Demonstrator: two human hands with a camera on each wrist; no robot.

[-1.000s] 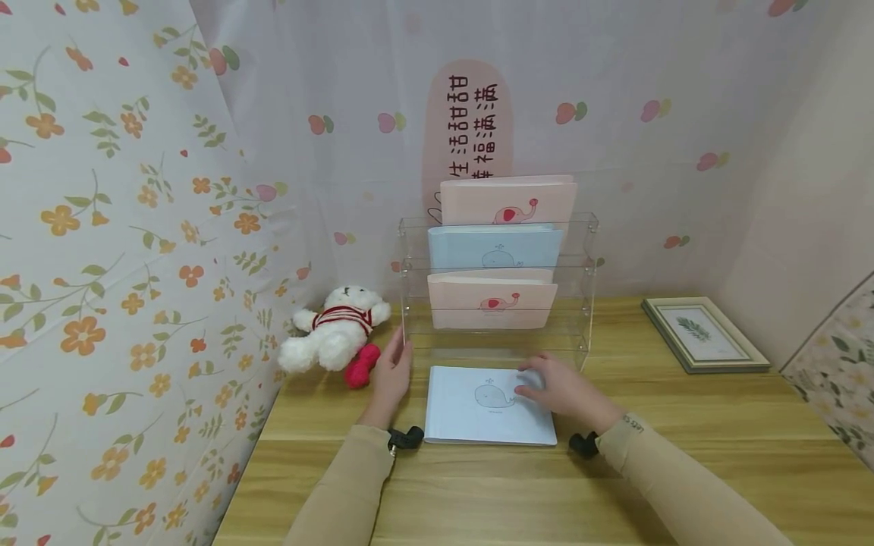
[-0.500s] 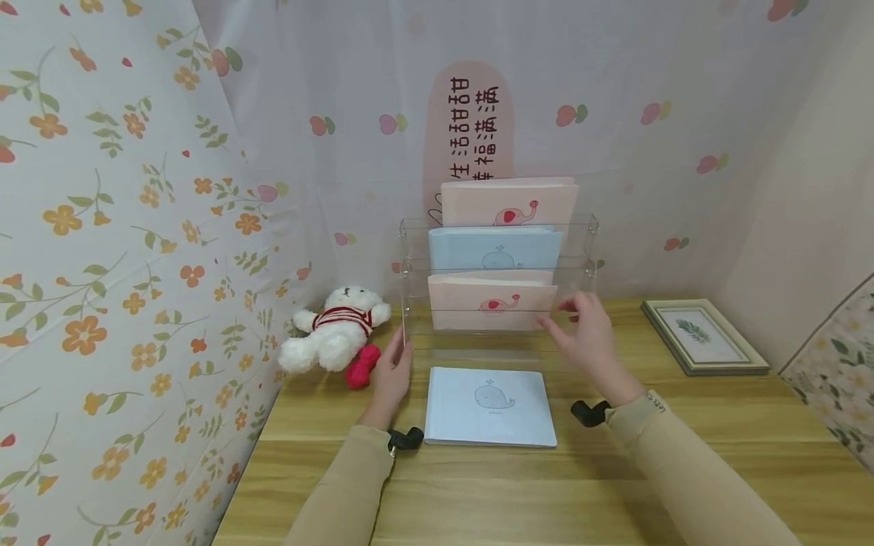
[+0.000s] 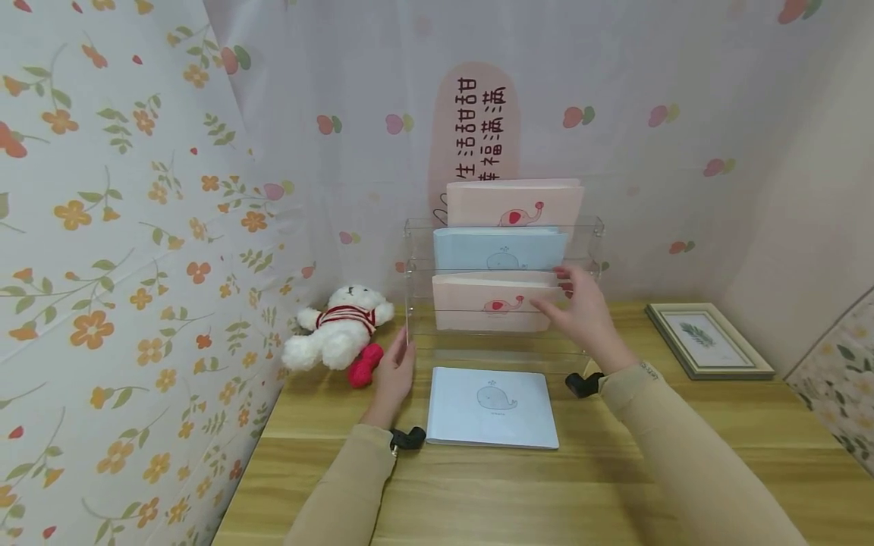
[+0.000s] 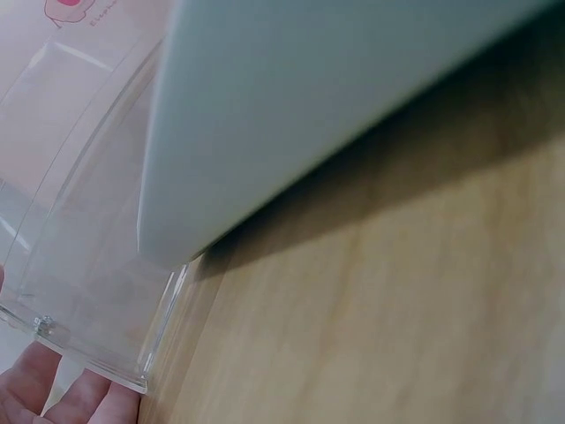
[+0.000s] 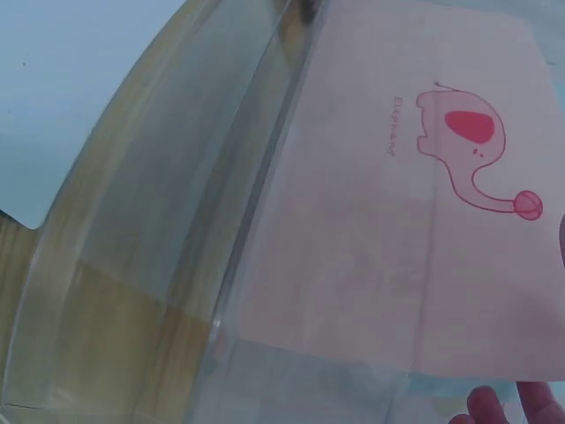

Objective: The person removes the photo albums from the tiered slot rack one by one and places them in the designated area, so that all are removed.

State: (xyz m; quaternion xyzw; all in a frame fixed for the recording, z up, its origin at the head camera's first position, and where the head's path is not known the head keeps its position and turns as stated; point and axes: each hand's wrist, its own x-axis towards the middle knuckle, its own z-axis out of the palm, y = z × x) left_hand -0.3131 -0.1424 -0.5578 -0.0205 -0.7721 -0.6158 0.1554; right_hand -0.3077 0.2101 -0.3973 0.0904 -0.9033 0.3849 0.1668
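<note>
A clear acrylic rack [image 3: 501,355] stands at the back of the table, holding pink and light blue booklets in tiers. My left hand [image 3: 394,373] grips its left side panel, with fingers [image 4: 81,402] along the outside. My right hand [image 3: 580,315] is at the right edge of the front pink booklet [image 3: 471,309], which has a red elephant on it. The thumb lies before the cover and the fingers [image 5: 485,406] reach behind the edge. Above it sit a blue whale booklet [image 3: 464,246] and another pink elephant booklet [image 3: 478,201]. A pale whale booklet [image 3: 471,413] lies flat before the rack.
Left of the rack lies a white plush bear [image 3: 341,326] in a striped top, with a red plush piece [image 3: 365,365] beside it. A framed leaf picture [image 3: 710,341] lies at the right. Patterned curtains [image 3: 369,91] enclose the back and left of the wooden table [image 3: 478,500].
My right hand has left the pale whale booklet on the table and moved up to the front pink booklet's right edge. My left hand stays on the rack's side.
</note>
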